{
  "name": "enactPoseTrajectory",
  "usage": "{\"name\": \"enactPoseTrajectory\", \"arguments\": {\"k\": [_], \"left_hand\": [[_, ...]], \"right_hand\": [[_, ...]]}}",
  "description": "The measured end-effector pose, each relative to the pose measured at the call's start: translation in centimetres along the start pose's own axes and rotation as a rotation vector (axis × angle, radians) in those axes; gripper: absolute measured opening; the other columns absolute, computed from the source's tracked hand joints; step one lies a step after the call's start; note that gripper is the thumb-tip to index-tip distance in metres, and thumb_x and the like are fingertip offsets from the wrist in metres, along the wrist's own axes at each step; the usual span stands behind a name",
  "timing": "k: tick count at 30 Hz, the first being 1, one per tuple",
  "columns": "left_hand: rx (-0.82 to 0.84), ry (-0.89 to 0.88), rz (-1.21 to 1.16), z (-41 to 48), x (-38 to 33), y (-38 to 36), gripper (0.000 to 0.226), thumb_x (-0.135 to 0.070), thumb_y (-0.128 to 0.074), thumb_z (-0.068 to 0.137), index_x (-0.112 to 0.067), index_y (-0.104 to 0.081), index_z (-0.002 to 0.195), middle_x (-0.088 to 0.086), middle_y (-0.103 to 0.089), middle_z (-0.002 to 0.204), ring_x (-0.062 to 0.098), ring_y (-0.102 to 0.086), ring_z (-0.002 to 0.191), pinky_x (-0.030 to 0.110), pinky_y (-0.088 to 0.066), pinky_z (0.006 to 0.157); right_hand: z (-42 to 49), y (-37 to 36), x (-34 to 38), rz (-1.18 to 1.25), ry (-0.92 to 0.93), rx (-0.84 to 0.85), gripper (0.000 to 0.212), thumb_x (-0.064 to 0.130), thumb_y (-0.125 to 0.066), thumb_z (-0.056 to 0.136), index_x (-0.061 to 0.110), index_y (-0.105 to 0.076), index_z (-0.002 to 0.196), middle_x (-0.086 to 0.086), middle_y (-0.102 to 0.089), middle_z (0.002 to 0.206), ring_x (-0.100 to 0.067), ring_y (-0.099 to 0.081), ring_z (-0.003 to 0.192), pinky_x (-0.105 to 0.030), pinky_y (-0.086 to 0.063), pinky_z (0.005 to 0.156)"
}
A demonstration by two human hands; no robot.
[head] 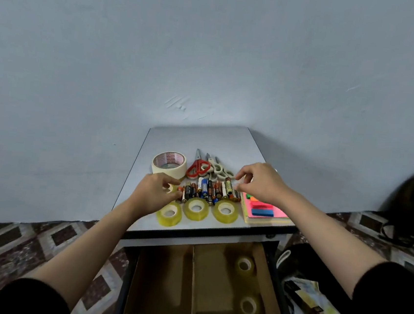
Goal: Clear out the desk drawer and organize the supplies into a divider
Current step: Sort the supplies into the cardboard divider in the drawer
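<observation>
The left hand (153, 193) has its fingers and thumb curled around one small tape roll (172, 188), pinching it on the desk top (202, 138). Just nearer the person than this hand, three clear tape rolls (196, 208) lie flat in a row. One masking tape (169, 164) roll sits just beyond the left hand.

Between the two hands runs a tight row of batteries (207, 190), side by side and too crowded to count surely. Beyond that row, and to the left of the right hand, lie three scissors (198, 167): one red-handled and two pale-handled.

The right hand (259, 181) hangs over the right end of the battery row with its fingers curled. I cannot tell whether it holds anything. Just nearer than this hand lies one stack of sticky notes (261, 210).

Below both forearms the drawer (122, 288) stands open with a cardboard divider (191, 270) in it. Two further rolls (244, 265) lie in its right compartment.
</observation>
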State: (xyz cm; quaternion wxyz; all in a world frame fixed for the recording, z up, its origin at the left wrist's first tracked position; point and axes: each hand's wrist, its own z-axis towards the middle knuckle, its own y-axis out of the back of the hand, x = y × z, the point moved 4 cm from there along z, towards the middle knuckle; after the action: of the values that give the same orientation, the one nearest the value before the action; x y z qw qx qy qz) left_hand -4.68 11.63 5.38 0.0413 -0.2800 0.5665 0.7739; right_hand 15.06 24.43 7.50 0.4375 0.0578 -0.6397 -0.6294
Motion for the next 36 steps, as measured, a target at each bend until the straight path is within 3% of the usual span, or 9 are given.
{"name": "enactPoseTrajectory", "arguments": {"k": [4,8,14,21,27,29,31,33,36], "left_hand": [[0.063,0.008,0.066,1.5,1.3,-1.3,0.045,-0.026,-0.065,0.085,-0.011,-0.057,0.127,0.007,-0.06,0.125,0.02,-0.056,0.112,0.025,-0.04,0.089],[0.101,-0.093,0.03,2.7,0.5,-1.7,0.047,-0.02,-0.069,0.082,-0.015,-0.056,0.127,0.005,-0.059,0.126,0.017,-0.054,0.114,0.022,-0.038,0.09],[0.231,-0.136,0.063,3.8,0.0,-2.7,0.056,-0.026,-0.07,0.082,-0.021,-0.049,0.133,0.005,-0.054,0.129,0.019,-0.049,0.117,0.029,-0.04,0.096],[0.236,-0.124,-0.034,3.8,0.1,-3.2,0.053,-0.017,-0.068,0.084,-0.019,-0.049,0.133,0.004,-0.055,0.126,0.012,-0.052,0.108,0.018,-0.044,0.083],[0.132,-0.135,-0.066,3.6,0.1,-2.9,0.052,-0.016,-0.068,0.084,-0.017,-0.05,0.132,0.005,-0.057,0.127,0.018,-0.053,0.115,0.018,-0.039,0.087],[0.067,-0.135,-0.092,3.4,-0.1,-2.0,0.052,-0.016,-0.068,0.084,-0.015,-0.049,0.133,0.006,-0.058,0.125,0.016,-0.055,0.109,0.017,-0.037,0.086],[0.004,-0.148,-0.133,2.9,-0.5,-0.6,0.051,-0.015,-0.068,0.084,-0.014,-0.05,0.132,0.005,-0.059,0.122,0.011,-0.055,0.098,0.019,-0.039,0.084],[-0.032,-0.136,-0.275,2.0,-0.9,0.8,0.047,-0.011,-0.068,0.083,-0.016,-0.053,0.127,0.005,-0.059,0.123,0.012,-0.061,0.095,0.022,-0.047,0.082],[0.029,-0.086,-0.623,-1.0,-1.9,2.5,0.038,-0.001,-0.063,0.084,-0.01,-0.056,0.12,0.006,-0.061,0.118,0.017,-0.066,0.097,0.025,-0.055,0.082]], "right_hand": [[2.3,-1.8,-0.1,-0.058,-0.024,0.108,0.043,0.025,-0.073,0.078,0.017,-0.062,0.119,-0.01,-0.067,0.11,-0.024,-0.06,0.1,-0.027,-0.044,0.077],[3.5,-3.1,-0.3,-0.135,-0.039,0.275,0.072,0.028,-0.073,0.079,0.016,-0.039,0.141,-0.01,-0.058,0.128,-0.026,-0.052,0.118,-0.029,-0.04,0.09],[4.2,-3.6,-0.4,-0.207,-0.043,0.32,0.076,0.026,-0.074,0.078,0.015,-0.037,0.143,-0.01,-0.048,0.14,-0.027,-0.046,0.125,-0.03,-0.039,0.097],[4.4,-3.7,-0.4,-0.223,-0.03,0.315,0.067,0.026,-0.073,0.079,0.017,-0.044,0.138,-0.011,-0.056,0.129,-0.027,-0.05,0.119,-0.028,-0.04,0.09],[4.1,-3.4,-0.5,-0.207,-0.027,0.276,0.066,0.027,-0.074,0.078,0.019,-0.046,0.136,-0.009,-0.057,0.127,-0.026,-0.05,0.118,-0.028,-0.038,0.085],[4.0,-2.8,-0.3,-0.194,-0.021,0.244,0.065,0.028,-0.074,0.078,0.019,-0.046,0.136,-0.009,-0.061,0.116,-0.025,-0.053,0.11,-0.026,-0.035,0.077],[3.6,-1.8,0.3,-0.17,-0.002,0.202,0.062,0.029,-0.074,0.078,0.019,-0.048,0.133,0.0,-0.056,0.087,-0.02,-0.05,0.092,-0.026,-0.032,0.065],[3.0,-0.7,1.0,-0.081,0.012,0.156,0.059,0.028,-0.075,0.078,0.018,-0.05,0.131,0.011,-0.041,0.073,-0.015,-0.044,0.082,-0.022,-0.031,0.057],[1.0,0.2,2.3,0.302,-0.002,0.15,0.053,0.017,-0.076,0.076,0.015,-0.054,0.125,0.004,-0.047,0.078,-0.01,-0.046,0.069,-0.018,-0.035,0.058]]}}
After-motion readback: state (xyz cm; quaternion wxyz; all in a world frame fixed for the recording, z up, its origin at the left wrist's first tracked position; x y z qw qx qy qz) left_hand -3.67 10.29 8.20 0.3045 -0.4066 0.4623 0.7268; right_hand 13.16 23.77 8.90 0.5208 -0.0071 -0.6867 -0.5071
